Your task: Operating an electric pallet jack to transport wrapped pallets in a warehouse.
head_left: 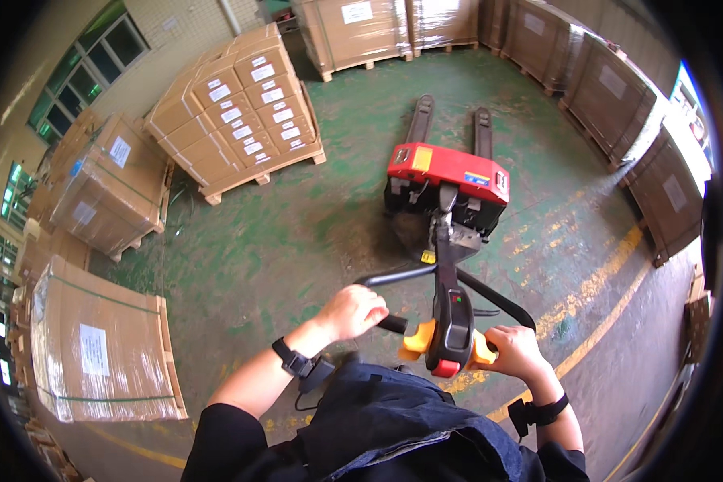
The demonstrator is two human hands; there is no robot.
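An electric pallet jack with a red cover [446,170] stands in front of me, its two dark forks [483,135] pointing away. Its tiller comes back toward my body and ends in a black control head [455,331] with yellow levers [415,341] and a red button [447,368]. My left hand [350,312] is closed around the left side of the looped handle; a black stretch of grip shows beside its fingers. On the right side, my right hand [516,351] wraps the handle close to the other yellow lever. The fingertips of both hands are partly hidden.
At the left, stacked cartons [241,120] sit on a wooden pallet [265,174], with wrapped cartons [104,345] nearer. Large wrapped boxes on pallets line the back [353,36] and right [610,92]. Worn yellow lines [594,301] cross the green floor [297,241].
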